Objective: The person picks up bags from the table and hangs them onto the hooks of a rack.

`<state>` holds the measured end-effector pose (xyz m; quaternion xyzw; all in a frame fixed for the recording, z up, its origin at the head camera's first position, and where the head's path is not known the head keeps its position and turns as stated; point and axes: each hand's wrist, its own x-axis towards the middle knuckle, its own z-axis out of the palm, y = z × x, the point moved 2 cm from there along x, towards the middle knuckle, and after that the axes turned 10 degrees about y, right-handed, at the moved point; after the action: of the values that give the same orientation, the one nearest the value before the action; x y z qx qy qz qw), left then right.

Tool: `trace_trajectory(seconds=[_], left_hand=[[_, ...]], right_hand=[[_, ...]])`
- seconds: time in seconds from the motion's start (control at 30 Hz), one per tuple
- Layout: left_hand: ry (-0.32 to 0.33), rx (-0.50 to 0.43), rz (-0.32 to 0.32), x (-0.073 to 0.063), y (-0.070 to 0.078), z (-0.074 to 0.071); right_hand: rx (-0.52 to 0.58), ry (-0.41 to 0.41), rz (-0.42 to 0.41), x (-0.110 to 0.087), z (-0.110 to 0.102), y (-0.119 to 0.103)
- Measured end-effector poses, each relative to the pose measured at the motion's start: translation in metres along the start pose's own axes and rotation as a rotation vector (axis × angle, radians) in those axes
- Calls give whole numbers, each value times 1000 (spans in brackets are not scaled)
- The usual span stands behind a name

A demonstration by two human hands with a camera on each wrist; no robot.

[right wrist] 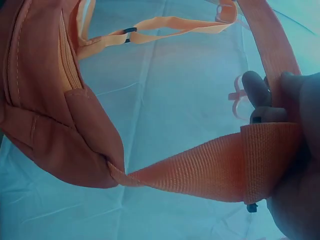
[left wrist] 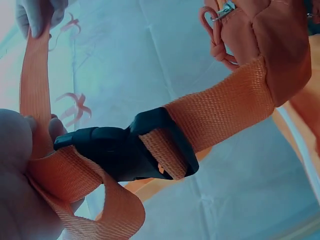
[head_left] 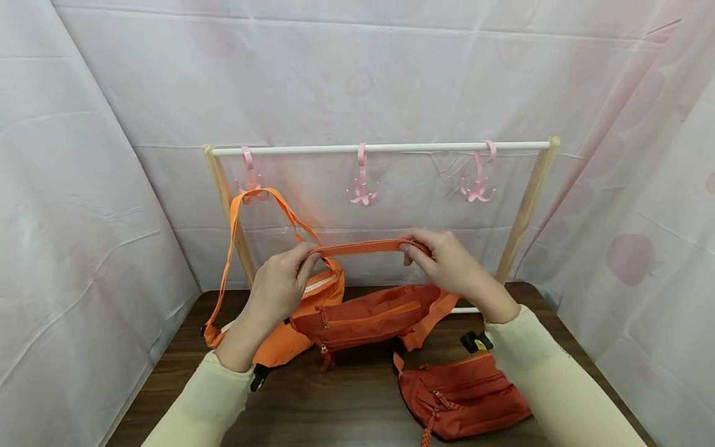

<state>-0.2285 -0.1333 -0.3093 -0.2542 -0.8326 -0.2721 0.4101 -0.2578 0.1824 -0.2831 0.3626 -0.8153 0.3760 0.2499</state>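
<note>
Both hands hold up the strap (head_left: 363,248) of a rust-red waist bag (head_left: 363,318), pulled nearly straight between them. My left hand (head_left: 279,282) pinches its left part between thumb and fingers. At the other end my right hand (head_left: 447,261) grips the strap the same way. Below the strap hangs the bag, zippers facing me. In the left wrist view, a fastened black buckle (left wrist: 112,150) sits beside the left hand, with a loose fold of webbing under it. A twisted length of webbing (right wrist: 200,167) runs from the bag to the right hand in the right wrist view.
An orange bag (head_left: 282,344) has its strap looped up at the left pink hook (head_left: 249,177). Two more pink hooks, middle (head_left: 362,180) and right (head_left: 477,180), hang from the rack's white bar (head_left: 301,150). Another rust-red bag (head_left: 463,397) lies on the dark wooden table (head_left: 335,410).
</note>
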Motion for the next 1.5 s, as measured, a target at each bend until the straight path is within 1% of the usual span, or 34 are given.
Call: trace_trajectory(seconds=[0.23, 0.53, 0.8, 0.93, 1.13, 1.3, 1.5], left_hand=[[52, -11, -6, 14, -4, -1], [128, -14, -10, 29, -8, -1], [171, 7, -19, 42, -12, 0], [186, 21, -27, 48, -15, 1], [188, 36, -39, 58, -17, 3], [206, 40, -38, 66, -19, 4], [214, 53, -64, 77, -24, 7]], right_hand=[[-49, 79, -35, 11, -2, -6], [-82, 155, -48, 26, -3, -13], [-113, 204, -74, 36, -3, -16], [-123, 235, -71, 41, -2, -15], [-140, 277, -67, 46, -1, -14], [-152, 311, -76, 50, 0, -15], [-183, 349, -81, 56, 1, -16]])
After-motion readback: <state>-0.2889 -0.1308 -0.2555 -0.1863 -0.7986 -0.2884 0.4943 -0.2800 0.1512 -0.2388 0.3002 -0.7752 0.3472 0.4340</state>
